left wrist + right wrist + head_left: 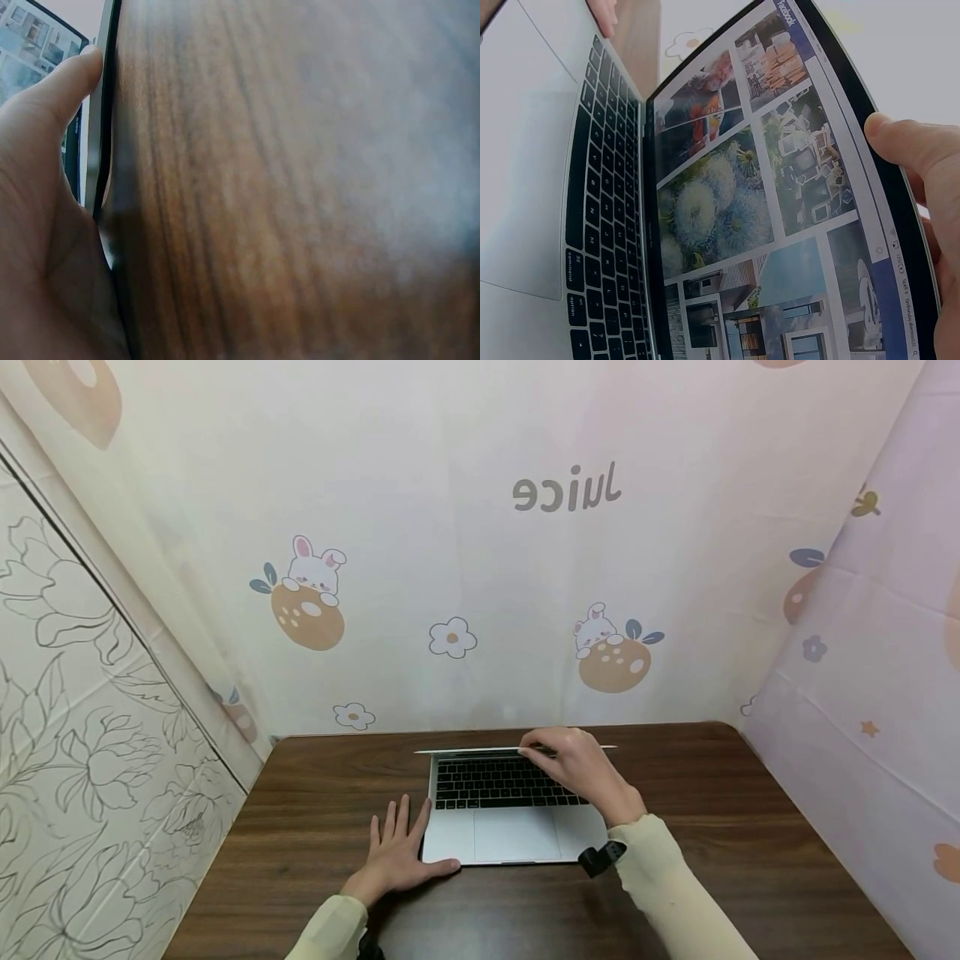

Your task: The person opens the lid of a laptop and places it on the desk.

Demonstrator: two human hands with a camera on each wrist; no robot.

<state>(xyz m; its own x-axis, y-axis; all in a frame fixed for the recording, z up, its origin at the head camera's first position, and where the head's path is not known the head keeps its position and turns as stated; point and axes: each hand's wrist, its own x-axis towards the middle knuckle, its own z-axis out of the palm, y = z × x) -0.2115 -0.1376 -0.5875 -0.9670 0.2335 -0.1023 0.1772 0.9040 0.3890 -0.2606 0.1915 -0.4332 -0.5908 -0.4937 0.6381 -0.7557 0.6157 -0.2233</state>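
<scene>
A silver laptop [452,839] stands open on the dark wood surface [307,802], between the person's two hands, with its black keyboard [491,783] and pale trackpad [516,833] facing up; its raised screen [757,187] shows nearly edge-on in the head view; the right hand [581,768] has its grip pinching the screen's top edge, thumb on the black border and fingers behind; the left hand [397,857] has its grip spread beside the laptop's left front corner, thumb touching the front edge, the other fingers pointing away over the wood; the screen is lit, with photos of pale flowers and a building; beyond the surface hangs a pale cloth [420,510] printed with rabbits, fruit, flowers and a mirrored "Juice"; a black device [602,858] sits at the right wrist, by the pale yellow sleeve [667,881].
</scene>
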